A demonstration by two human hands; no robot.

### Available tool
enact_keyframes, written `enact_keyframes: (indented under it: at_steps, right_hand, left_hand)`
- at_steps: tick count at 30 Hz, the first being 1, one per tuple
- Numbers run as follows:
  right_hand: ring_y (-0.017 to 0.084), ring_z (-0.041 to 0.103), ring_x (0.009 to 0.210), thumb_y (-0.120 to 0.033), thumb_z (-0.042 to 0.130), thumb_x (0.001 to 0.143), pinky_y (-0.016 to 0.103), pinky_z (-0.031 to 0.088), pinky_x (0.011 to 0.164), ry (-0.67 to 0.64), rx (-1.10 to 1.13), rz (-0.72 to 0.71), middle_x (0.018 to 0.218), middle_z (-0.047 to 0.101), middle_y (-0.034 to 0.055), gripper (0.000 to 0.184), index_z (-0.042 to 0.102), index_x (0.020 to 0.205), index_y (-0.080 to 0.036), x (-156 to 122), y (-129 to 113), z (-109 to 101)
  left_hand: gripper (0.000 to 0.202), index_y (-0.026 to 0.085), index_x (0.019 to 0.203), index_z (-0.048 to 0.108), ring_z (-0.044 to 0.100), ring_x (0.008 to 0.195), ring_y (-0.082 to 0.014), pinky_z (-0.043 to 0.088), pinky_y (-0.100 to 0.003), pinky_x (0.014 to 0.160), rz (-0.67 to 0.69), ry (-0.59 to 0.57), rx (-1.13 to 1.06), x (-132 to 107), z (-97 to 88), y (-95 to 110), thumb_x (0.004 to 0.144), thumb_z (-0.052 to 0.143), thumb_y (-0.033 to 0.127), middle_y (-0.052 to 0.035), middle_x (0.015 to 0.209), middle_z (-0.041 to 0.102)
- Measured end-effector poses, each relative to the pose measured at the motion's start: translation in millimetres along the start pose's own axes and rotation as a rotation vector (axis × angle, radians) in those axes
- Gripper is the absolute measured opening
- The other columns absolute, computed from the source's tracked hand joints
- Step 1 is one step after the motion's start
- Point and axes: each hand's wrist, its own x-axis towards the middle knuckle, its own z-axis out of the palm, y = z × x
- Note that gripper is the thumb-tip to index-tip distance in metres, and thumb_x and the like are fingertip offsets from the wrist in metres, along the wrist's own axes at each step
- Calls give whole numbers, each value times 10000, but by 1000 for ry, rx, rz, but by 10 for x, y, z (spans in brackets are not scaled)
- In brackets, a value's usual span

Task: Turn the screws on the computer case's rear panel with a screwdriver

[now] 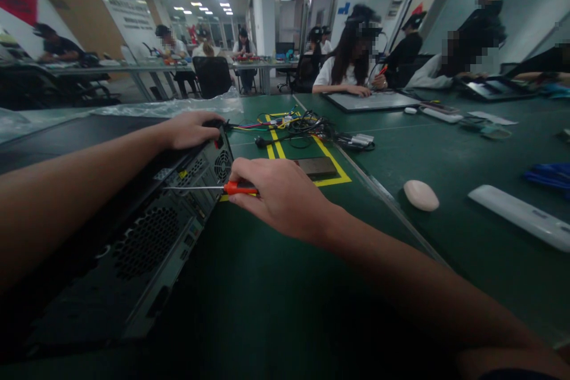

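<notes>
A black desktop computer case [154,249] stands on the table at my left, its rear panel facing right. My left hand [193,129] lies over the far top edge of the case, gripping it near the corner. In my right hand [278,193] is a screwdriver [240,188] with an orange and black handle, held between thumb and fingers. Its thin metal shaft points left, and the tip reaches the rear panel near the slot covers. Whether the tip sits in a screw is too small to tell. A round fan grille [222,165] shows on the panel beyond the screwdriver.
Bundled cables [312,124] lie behind my right hand by yellow tape lines [341,178] and a flat brown block [317,168]. To the right are a pale mouse [421,195] and a long white bar [519,214]. A person [347,65] works across the table.
</notes>
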Motion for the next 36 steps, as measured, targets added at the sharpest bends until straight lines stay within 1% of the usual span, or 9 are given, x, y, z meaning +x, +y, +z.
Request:
enact_keyframes:
  at_steps: [5,8,11,17,19,22,24,28,36]
  right_hand:
    - [178,592,823,-296,602,988,291,295,703,-13,-17,16,931,712,33,128,636,998,-174,-10,-20,-24]
    - [180,596,803,-323,590,1003,297,278,677,-24,-49,23,915,715,40,160,645,998,-173,-11,-36,-31]
    - [182,592,770,-387,543,1032,307,253,650,-20,-105,44,869,713,50,258,665,966,-170,1,-42,-18]
    - [167,590,714,-446,423,1076,316,239,617,-64,-114,73,821,707,56,419,685,914,-161,16,-33,22]
    - [173,608,736,-433,431,1072,313,257,629,-49,-96,69,844,717,57,387,681,951,-164,12,-32,26]
    - [182,623,770,-394,537,1023,299,291,650,-6,-51,46,888,726,44,255,644,1078,-170,3,-23,25]
    - [179,611,757,-334,599,970,291,308,652,17,-33,25,891,718,34,234,610,1132,-165,-1,-12,24]
    - [168,603,765,-216,570,939,282,323,660,4,-26,-2,904,708,30,153,603,1082,-174,0,3,21]
    - [172,617,799,-207,568,949,278,313,663,15,-23,-12,903,709,23,88,599,1028,-183,0,4,20]
  left_hand:
    - [738,235,1384,669,588,1284,-376,415,-458,1155,14,3,14,-10,-3,13,739,506,555,-79,1396,674]
    - [732,240,1387,665,593,1279,-369,419,-449,1151,2,0,11,-17,-6,32,737,512,540,-64,1399,676]
    - [736,257,1393,662,594,1281,-360,421,-429,1152,-11,-4,16,-27,-14,60,730,513,539,-42,1396,680]
    - [747,218,1389,663,594,1290,-354,426,-412,1150,4,-13,40,-32,-20,69,742,499,554,-64,1411,667]
    - [738,223,1385,666,582,1306,-361,418,-422,1156,14,-5,31,-21,-10,43,746,504,554,-72,1414,665]
    - [740,229,1386,670,583,1306,-371,414,-432,1159,16,3,20,-2,7,4,742,507,557,-77,1409,668]
    - [750,222,1386,672,587,1300,-373,415,-434,1158,12,6,19,4,11,-8,739,508,564,-83,1406,670]
    - [759,216,1389,670,592,1294,-353,418,-406,1156,20,4,11,-5,1,10,738,508,570,-86,1399,674]
    - [766,231,1394,671,593,1276,-352,437,-386,1135,2,0,17,-28,-14,57,724,501,561,-62,1393,676]
